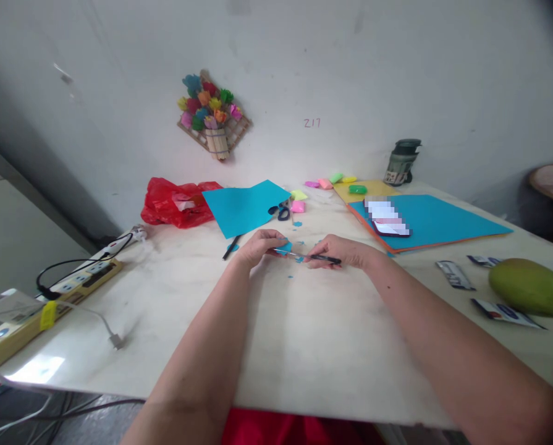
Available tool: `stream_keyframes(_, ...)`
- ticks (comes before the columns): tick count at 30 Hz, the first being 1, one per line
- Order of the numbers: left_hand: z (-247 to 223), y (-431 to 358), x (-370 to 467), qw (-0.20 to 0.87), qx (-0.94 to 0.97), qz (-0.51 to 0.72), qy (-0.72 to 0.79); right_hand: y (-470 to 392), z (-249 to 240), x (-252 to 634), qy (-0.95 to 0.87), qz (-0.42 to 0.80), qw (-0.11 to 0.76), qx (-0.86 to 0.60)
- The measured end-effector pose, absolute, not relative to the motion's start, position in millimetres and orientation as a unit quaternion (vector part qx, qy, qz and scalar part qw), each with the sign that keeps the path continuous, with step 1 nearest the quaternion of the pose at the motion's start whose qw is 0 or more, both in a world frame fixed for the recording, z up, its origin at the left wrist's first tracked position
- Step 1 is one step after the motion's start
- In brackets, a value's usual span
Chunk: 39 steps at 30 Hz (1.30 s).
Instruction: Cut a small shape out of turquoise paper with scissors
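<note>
Near the middle of the table, my left hand (263,245) pinches a small piece of blue paper (284,247) between thumb and fingers. My right hand (334,250) is closed around the black handle of a pair of scissors (325,258). Their thin metal blades point left and meet the paper's edge. Small blue paper scraps (297,224) lie on the tabletop around both hands. Just beyond them rests a second pair of scissors with dark blue handles (283,213). A slim black stick-like item (231,247) lies left of my left hand.
A blue sheet (243,207) and a red plastic bag (178,204) lie at the back. To the right are stacked coloured sheets (447,219) with a phone (387,217), a bottle (402,162), small packets (455,275) and a green mango (531,287). A power strip (86,281) stands left.
</note>
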<state>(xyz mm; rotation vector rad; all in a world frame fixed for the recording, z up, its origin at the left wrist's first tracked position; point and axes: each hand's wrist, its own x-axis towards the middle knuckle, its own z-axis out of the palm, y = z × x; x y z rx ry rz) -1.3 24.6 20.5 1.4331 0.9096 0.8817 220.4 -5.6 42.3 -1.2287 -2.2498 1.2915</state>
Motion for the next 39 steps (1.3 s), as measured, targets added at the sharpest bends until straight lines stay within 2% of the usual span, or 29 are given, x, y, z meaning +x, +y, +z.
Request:
stream_keyframes(30,18.6,25.2,-0.6,0.601,0.598,0.378,0.373,-5.7,44.6,219.4,-0.788,0.437,0.123,-0.415)
stream_keyframes(39,17.0,29.0,-4.8,0.550,0.604,0.440,0.373,-0.2,36.4,223.0,-0.771,0.475,0.052,-0.421)
